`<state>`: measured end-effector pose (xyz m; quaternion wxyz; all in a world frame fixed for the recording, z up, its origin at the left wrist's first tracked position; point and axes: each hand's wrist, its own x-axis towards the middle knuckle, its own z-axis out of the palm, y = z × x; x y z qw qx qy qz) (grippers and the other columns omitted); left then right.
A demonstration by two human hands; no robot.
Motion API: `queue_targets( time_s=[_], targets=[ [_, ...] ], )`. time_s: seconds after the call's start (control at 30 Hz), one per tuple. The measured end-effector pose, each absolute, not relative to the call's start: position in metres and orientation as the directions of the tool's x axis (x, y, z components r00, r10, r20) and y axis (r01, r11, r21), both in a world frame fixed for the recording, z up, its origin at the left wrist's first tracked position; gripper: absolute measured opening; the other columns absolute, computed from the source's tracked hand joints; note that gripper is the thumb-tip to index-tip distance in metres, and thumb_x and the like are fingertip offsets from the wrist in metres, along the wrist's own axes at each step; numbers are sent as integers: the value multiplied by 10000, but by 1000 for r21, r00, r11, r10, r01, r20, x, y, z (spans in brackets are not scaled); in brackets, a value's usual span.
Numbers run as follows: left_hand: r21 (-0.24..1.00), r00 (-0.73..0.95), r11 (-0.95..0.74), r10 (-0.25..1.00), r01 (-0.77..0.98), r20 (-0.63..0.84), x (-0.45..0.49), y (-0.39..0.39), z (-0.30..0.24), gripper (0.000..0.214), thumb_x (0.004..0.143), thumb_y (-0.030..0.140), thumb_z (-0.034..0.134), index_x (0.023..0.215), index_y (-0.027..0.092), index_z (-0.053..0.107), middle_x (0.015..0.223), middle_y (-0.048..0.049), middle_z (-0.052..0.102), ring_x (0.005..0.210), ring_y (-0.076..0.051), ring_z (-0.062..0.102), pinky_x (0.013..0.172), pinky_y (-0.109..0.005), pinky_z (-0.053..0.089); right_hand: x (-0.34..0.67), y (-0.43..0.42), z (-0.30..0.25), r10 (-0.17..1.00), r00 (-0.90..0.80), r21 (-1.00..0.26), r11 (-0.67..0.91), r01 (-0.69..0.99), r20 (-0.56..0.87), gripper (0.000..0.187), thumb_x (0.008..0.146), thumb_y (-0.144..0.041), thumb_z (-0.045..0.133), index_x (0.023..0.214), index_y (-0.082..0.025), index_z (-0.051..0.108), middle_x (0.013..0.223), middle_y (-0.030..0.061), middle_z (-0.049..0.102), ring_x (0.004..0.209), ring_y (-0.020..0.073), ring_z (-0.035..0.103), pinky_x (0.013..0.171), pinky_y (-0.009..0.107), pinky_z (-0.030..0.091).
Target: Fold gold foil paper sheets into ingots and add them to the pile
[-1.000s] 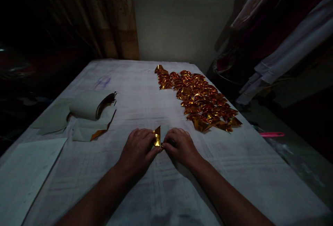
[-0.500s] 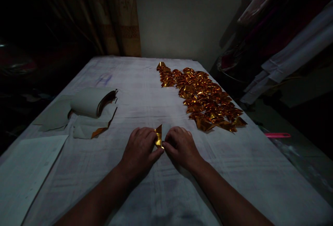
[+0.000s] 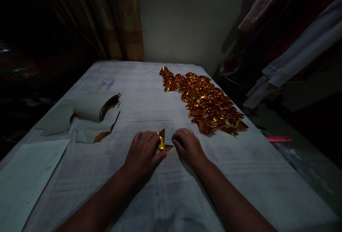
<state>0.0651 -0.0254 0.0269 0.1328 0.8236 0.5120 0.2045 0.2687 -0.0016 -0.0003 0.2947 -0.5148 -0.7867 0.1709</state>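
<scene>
Near the middle of the table, a small piece of folded gold foil paper (image 3: 161, 142) shows one corner pointing up and another pointing right. My left hand (image 3: 144, 150) has its thumb and fingers closed on the paper's left side, hiding part of it. Just right of the paper is my right hand (image 3: 189, 148), its fingers curled together near the right-hand corner. A narrow gap seems to separate the two, and nothing shows in that hand. Beyond it lies a spread of folded gold foil pieces (image 3: 205, 102).
Left of my hands lies a curled stack of paper sheets (image 3: 91, 105), beside a loose sheet (image 3: 93, 130) with a gold edge. A large white sheet (image 3: 32, 168) covers the near left corner. A plaid cloth (image 3: 149, 114) covers the table. Clothes (image 3: 299, 53) hang at the right.
The right hand has moved slightly right, away from the foil paper. A gold corner now sticks out to the right where its fingertips were. The left hand keeps its hold; the view has shifted slightly.
</scene>
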Motion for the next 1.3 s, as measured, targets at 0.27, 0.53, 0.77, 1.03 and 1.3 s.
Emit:
queue_targets(
  time_s=[0.27, 0.53, 0.77, 1.03, 1.3],
  targets=[
    [499, 490, -484, 862, 719, 130, 47, -14, 29, 332, 868, 241, 696, 1157, 257, 533, 1147, -40, 677, 1094, -254, 603, 1108, -567, 292, 273, 3, -10, 903, -148, -557, 371, 743, 404, 342, 875, -90, 483, 1165, -213, 617, 1138, 106, 689, 1070, 263, 597, 933, 420, 466],
    [440, 599, -615, 776, 654, 196, 30, -2, 34, 329, 881, 291, 697, 1183, 279, 568, 1305, -61, 603, 1201, -263, 546, 1093, -507, 369, 269, 5, -5, 923, -236, -561, 374, 738, 305, 563, 749, 5, 503, 1237, -251, 621, 1163, 69, 707, 1088, 252, 589, 911, 397, 447],
    [390, 518, -616, 787, 684, 335, 32, 0, 27, 318, 929, 236, 636, 1241, 278, 590, 1332, -82, 590, 1230, -266, 538, 1031, -485, 443, 271, 6, -1, 933, -247, -615, 359, 702, 263, 533, 716, -5, 531, 1173, -243, 666, 1111, 54, 723, 1060, 246, 617, 908, 396, 454],
    [285, 552, -622, 781, 729, 293, 37, 2, 33, 130, 946, 266, 596, 901, 266, 719, 928, -22, 651, 863, -202, 587, 792, -373, 464, 269, 6, -1, 926, -227, -621, 371, 691, 301, 348, 826, -100, 622, 1130, -257, 685, 1080, 62, 733, 1027, 247, 636, 897, 407, 459],
    [301, 589, -647, 763, 701, 266, 35, 1, 28, 159, 955, 187, 549, 983, 238, 698, 1085, -54, 708, 976, -236, 649, 837, -398, 509, 268, 5, -2, 920, -229, -612, 385, 691, 319, 303, 838, -117, 594, 1103, -234, 685, 1066, 71, 729, 1008, 247, 641, 896, 409, 475]
  ],
)
